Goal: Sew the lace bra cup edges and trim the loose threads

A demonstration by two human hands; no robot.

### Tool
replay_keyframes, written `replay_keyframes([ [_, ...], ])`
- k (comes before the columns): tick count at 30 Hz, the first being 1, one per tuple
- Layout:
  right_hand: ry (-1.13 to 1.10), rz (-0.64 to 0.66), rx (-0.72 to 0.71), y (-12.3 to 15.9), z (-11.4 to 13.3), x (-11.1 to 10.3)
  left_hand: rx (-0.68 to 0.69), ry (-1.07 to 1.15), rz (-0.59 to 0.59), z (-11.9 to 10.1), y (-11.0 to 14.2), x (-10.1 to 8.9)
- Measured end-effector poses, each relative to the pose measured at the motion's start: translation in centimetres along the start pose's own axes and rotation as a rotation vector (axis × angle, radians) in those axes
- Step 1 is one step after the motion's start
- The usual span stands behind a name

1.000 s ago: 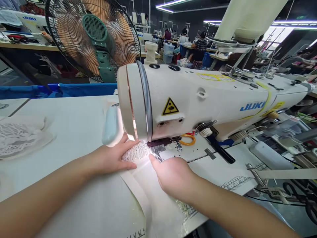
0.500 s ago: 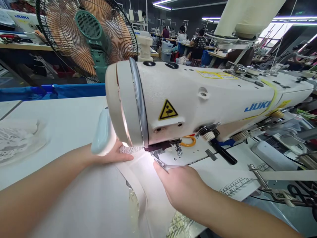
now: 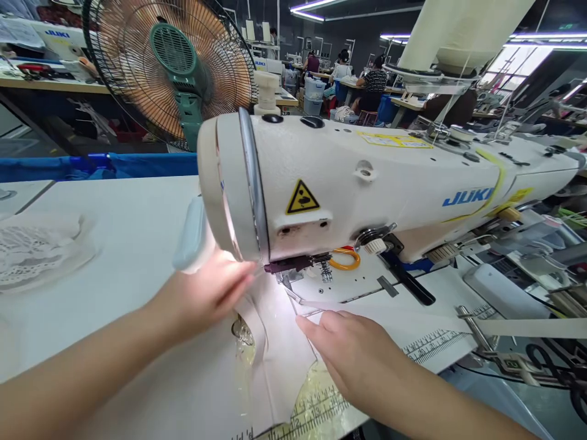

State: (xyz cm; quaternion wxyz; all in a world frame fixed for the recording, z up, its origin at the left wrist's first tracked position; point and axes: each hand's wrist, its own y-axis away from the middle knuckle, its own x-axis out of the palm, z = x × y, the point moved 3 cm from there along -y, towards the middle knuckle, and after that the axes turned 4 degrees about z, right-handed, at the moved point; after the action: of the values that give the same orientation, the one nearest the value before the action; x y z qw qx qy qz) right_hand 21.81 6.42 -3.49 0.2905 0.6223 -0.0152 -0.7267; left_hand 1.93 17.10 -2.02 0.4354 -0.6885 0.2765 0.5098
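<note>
A white piece of fabric [image 3: 279, 342] lies under the needle area of a white sewing machine [image 3: 316, 183], with a loose narrow strip [image 3: 260, 333] along its left side. At the fabric's right edge, my right hand [image 3: 351, 345] is closed on it, thumb pointing toward the presser foot. A pale tape [image 3: 518, 326] runs in from the right through a metal guide [image 3: 477, 330] toward the needle area. My left hand [image 3: 206, 293] is above the table just left of the needle area, blurred by motion; its fingertips are partly smeared and what they hold is unclear.
White lace fabric [image 3: 39, 247] lies on the table's left. A large fan [image 3: 174, 67] stands behind the machine. A black lever [image 3: 408, 281] and an orange ring [image 3: 345, 259] are beneath the machine arm. Ruler markings [image 3: 316, 409] run along the front edge. Other people sit in the background.
My left hand has lifted off the fabric and moved right, toward the needle area. My right hand has shifted slightly right and nearer to me. The camera view has shifted slightly.
</note>
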Motion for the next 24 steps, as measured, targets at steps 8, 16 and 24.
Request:
replay_keyframes([
  [8, 0.015, -0.072, -0.155, 1.8, -0.3, 1.2, 0.15, 0.023, 0.243, -10.7, 2.2, 3.2],
  [16, 0.076, -0.129, -0.175, 1.1, -0.2, 1.7, 0.183, -0.048, 0.2, -9.2, 2.8, 3.0],
  [24, 0.145, -0.136, -0.155, -0.5, -0.3, 0.9, 0.299, -0.018, 0.118, -6.5, 2.9, 3.1],
])
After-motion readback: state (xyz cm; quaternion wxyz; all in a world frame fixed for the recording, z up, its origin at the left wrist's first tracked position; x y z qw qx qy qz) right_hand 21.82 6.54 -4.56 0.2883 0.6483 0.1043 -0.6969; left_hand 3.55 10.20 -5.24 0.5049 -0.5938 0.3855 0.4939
